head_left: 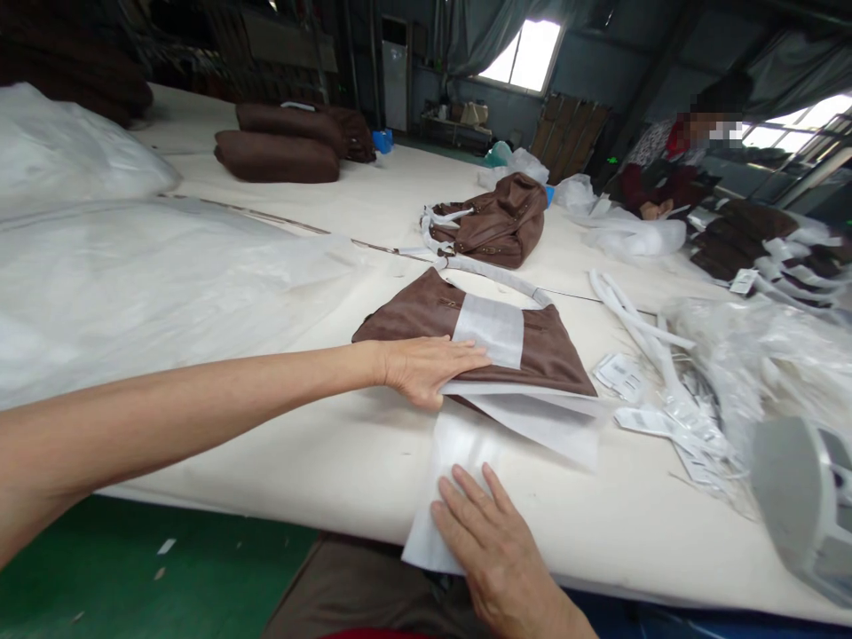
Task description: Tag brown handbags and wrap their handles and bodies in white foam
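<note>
Crosswise beyond our right hand point(489, 537), flat on a white strip point(450, 445), lies the brown bag point(421, 311), under our flat left hand point(424, 362).

No text is legible, white tags point(619, 376) included.

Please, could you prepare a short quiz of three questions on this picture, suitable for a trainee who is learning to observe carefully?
1. True or false: the left hand is gripping the handle of the nearest brown bag.
2. What white thing lies under the fingers of the right hand?
3. In the picture, where do the white tags lie?
a) to the left of that bag
b) to the right of that bag
c) on top of that bag

Key:
1. False; it lies flat on the bag's body.
2. A thin white sheet.
3. b
</note>
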Tool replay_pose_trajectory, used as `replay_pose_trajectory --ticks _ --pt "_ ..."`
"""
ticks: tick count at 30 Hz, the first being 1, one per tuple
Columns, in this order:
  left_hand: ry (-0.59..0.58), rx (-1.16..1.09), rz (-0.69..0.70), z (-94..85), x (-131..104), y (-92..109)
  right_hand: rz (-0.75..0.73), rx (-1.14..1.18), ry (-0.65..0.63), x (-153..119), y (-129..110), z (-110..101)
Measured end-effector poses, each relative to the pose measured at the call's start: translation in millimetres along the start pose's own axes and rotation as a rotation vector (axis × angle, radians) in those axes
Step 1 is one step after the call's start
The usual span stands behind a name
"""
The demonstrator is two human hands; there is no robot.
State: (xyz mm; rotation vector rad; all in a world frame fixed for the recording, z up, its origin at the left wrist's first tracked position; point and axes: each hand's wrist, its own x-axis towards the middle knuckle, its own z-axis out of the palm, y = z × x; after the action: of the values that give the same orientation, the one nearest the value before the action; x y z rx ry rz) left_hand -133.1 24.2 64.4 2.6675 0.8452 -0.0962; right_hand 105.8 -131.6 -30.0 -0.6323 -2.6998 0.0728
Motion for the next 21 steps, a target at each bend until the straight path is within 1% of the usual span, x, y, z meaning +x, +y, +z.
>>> replay_pose_trajectory --ticks 3,6,9,12,15,17,19,21 --pt "0.02 0.006 0.014 4.8 -1 0 -0.018 0.002 0.045 10 -11 5" --pt "0.052 0.023 0.028 16.3 -5 1 -0.066 -0.028 0.088 16 -13 -1" --pt "0.08 0.046 0.055 25.5 -8 1 -0.082 -0.074 0.098 25 -10 -24" --pt "0.095 0.065 0.091 29.0 -10 1 -0.076 -0.061 0.095 42 -2 -60" --pt "0.083 0.063 0.119 30.0 -12 -2 -0.001 0.075 0.084 64 20 -91" --pt "0.077 0.045 0.13 31.0 -14 -4 0.106 0.199 0.079 81 44 -102" --pt "0.082 0.02 0.126 31.7 -16 -5 0.24 0.271 0.083 98 73 -104" --pt "0.111 -0.035 0.115 31.4 -17 -5 0.367 0.289 0.085 114 100 -98"
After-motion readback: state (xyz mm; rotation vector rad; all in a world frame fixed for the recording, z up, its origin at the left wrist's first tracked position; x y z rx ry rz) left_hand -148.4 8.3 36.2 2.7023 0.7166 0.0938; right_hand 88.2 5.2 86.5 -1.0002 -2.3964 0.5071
